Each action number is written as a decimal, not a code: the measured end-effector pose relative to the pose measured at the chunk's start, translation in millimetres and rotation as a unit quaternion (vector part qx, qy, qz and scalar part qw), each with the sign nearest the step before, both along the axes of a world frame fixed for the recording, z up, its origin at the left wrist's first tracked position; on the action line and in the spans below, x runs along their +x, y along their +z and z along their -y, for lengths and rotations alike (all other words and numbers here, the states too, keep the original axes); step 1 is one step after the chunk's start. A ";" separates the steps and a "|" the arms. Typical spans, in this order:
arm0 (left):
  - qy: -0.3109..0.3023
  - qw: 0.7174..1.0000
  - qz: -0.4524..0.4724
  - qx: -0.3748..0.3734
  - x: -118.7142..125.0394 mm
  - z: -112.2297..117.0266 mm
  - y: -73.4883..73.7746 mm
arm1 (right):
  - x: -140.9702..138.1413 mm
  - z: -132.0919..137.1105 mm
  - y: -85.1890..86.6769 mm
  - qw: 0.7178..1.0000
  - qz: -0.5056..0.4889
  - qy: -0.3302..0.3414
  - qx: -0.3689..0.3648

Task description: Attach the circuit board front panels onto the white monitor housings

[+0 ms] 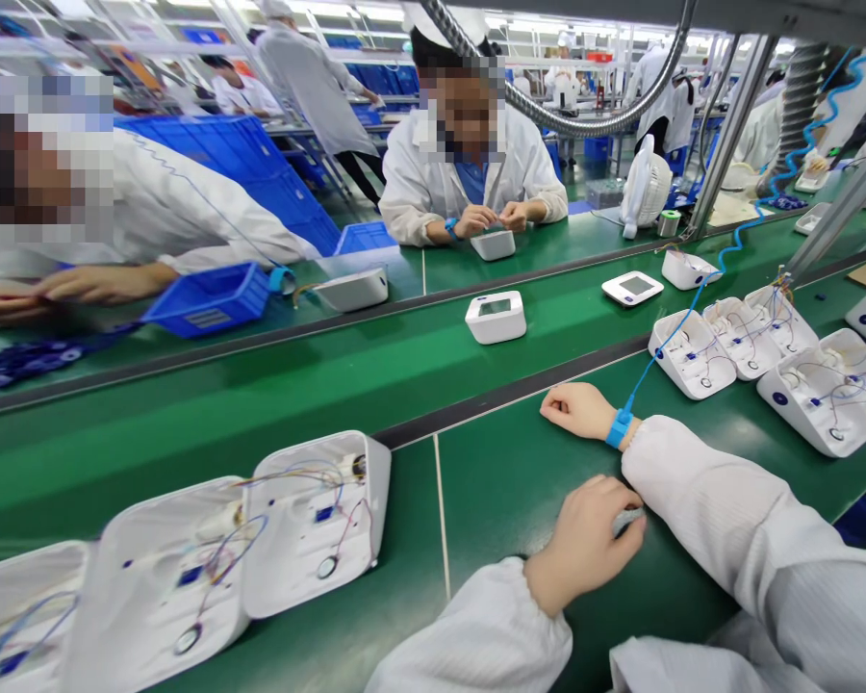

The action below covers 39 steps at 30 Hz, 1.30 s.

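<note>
My left hand (588, 532) is closed, pinching a small grey piece (626, 521) between thumb and fingers; its kind does not show. Farther forward, my right hand (581, 410) rests in a curled fist by the bench's inner edge, and whatever it may hold is hidden. A blue wrist strap (620, 424) with a coiled cord is around my right wrist. To the left lie open white housings (375, 491) with wires, small blue boards and round metal parts inside. Several similar housings (700, 380) stand to the right of my right hand.
A green conveyor (375, 361) runs across, carrying a white device with a screen (496, 318) and a flat white screened cover (632, 288). Opposite, a co-worker (476, 173) handles a white housing; another person leans in at left near a blue bin (213, 298). Metal posts (736, 125) rise at right.
</note>
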<state>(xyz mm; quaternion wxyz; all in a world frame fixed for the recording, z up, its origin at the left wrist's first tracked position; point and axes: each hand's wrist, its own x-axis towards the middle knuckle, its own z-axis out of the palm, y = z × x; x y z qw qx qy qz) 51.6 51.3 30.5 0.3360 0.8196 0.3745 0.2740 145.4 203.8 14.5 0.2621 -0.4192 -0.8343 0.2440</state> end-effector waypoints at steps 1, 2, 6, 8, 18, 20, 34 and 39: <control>0.000 1.000 -0.002 -0.003 0.1 -0.5 -0.4 | 0.3 -0.9 0.1 1.000 -0.003 -0.002 -0.005; 0.001 1.000 -0.003 -0.006 0.1 -1.1 -1.0 | 0.5 -1.7 0.2 1.000 -0.006 -0.004 -0.010; 0.006 1.000 -0.003 -0.019 0.7 -4.1 -3.2 | 0.7 -3.7 1.3 1.000 -0.017 -0.010 -0.021; 0.013 1.000 -0.004 -0.028 1.1 -5.4 -3.4 | 0.6 -3.9 2.0 0.999 -0.022 -0.012 -0.022; 0.042 0.998 -0.016 -0.048 3.7 -9.7 1.0 | 0.5 -5.6 0.3 0.999 -0.015 -0.025 -0.019; 0.041 0.998 -0.017 -0.046 3.0 -9.7 0.6 | -0.1 -5.5 0.3 1.000 -0.008 -0.025 -0.017; 0.012 0.998 0.019 -0.059 -3.2 -11.4 2.6 | -1.4 -1.3 5.2 1.000 0.025 -0.008 -0.011; 0.009 0.998 0.014 -0.062 -4.0 -11.0 4.1 | -1.3 -0.9 3.9 1.000 0.027 0.002 -0.011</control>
